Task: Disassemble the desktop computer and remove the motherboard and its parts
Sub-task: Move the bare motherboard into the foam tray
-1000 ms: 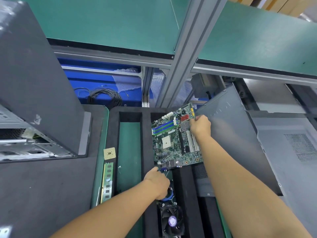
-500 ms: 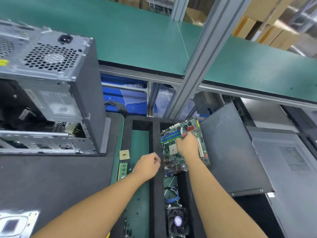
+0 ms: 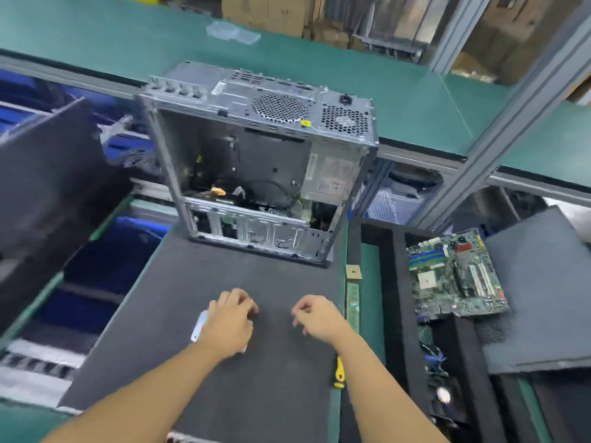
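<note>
lying in tray (image 3: 398, 282) right of case (image 3: 262, 161): motherboard (image 3: 457, 276). covering plate (image 3: 199, 326) in front of case, grip unclear: left hand (image 3: 230, 321). hovering in front of case, loosely curled, holding nothing: right hand (image 3: 316, 318).

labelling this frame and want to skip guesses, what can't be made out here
Head view: pale flat piece, mostly covered by the left hand; unidentifiable.
Head view: yellow-handled tool, partly hidden by the right forearm.
Head view: parts in the foam tray's near slot, blurred.
Head view: dark panel at left, motion-blurred, cut by the edge.
</note>
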Demonstrator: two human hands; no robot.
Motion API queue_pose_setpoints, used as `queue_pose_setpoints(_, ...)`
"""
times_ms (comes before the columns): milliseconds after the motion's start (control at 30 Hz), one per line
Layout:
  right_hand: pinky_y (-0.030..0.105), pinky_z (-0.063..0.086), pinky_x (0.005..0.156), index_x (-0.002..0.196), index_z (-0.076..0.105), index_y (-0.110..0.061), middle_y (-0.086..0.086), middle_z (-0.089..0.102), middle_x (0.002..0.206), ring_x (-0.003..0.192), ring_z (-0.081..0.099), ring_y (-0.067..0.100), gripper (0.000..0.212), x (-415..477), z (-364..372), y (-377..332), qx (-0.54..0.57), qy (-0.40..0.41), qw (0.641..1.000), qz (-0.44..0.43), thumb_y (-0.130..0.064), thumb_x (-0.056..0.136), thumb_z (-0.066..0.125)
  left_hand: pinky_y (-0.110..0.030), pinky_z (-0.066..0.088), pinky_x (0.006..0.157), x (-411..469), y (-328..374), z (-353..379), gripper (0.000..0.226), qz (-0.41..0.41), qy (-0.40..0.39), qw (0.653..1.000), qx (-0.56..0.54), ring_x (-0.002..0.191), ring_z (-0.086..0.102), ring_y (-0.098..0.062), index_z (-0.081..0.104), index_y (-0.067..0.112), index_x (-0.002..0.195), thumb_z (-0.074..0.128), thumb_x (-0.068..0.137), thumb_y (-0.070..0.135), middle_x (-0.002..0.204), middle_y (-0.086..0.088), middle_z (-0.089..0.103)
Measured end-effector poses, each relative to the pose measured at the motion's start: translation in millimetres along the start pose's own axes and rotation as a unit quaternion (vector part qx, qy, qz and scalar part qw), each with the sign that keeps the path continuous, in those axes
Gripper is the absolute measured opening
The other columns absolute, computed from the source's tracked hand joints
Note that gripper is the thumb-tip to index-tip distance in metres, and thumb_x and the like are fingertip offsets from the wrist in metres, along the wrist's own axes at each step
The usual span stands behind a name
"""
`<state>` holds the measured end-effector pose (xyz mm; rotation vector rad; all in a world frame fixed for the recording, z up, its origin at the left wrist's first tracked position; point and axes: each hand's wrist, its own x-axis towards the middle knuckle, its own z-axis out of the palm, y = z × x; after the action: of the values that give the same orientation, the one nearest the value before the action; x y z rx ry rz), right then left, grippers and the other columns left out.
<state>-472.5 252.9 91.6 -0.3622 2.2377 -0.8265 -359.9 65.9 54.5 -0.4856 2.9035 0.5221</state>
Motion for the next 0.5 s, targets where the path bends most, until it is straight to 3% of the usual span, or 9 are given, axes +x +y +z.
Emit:
queue_pose_setpoints(67,0.023,0.048,0.066,0.089,0.066,-0.019,-0.002,0.069,0.091,0.074,0.06,0.015,0.015,-1.8,27.7,-7.8,-0.095,0.035,0.995,0.022,-0.021,0.089,0.051,-0.031,0.028,0.096,-18.1,-30.7,-0.5,0.037,-0.006,0.01,1.0,-0.007,0.124,0.037,-0.016,0.057,0.035,0.122,0.054,0.086,0.026,0.133,0.011,0.04)
queue_pose_setpoints(167,0.033,0.045,0.087,0.108,0.061,-0.019,0.006,0.054,0.115,0.107,0.053,0.027,0.021,-13.7,47.8,-0.2,-0.232,0.188,0.95,0.088,-0.027,0.091,0.051,-0.033,0.026,0.102,-36.2,-51.4,-0.5,0.046,-0.009,0.016,1.0,-0.015,0.133,0.032,-0.015,0.052,0.035,0.133,0.053,0.087,0.029,0.142,0.009,0.035)
queue_pose_setpoints(267,0.035,0.043,0.091,0.115,0.046,-0.018,0.011,0.042,0.126,0.116,0.042,0.029,0.029,-33.0,58.5,14.1,-0.267,0.239,0.919,0.164,-0.032,0.091,0.053,-0.033,0.023,0.107,-47.9,-55.4,4.9,0.051,0.011,0.008,1.0,-0.012,0.139,0.027,-0.013,0.045,0.037,0.139,0.054,0.089,0.036,0.149,0.009,0.029)
queue_pose_setpoints(500,0.036,0.046,0.09,0.125,0.038,-0.019,0.011,0.03,0.135,0.118,0.042,0.03,0.041,-60.3,80.0,31.7,-0.21,0.247,0.91,0.258,-0.014,0.089,0.056,-0.036,0.019,0.111,-54.6,-41.7,14.2,0.059,0.056,-0.022,0.998,0.024,0.143,0.019,-0.016,0.038,0.033,0.144,0.054,0.087,0.037,0.155,0.009,0.02)
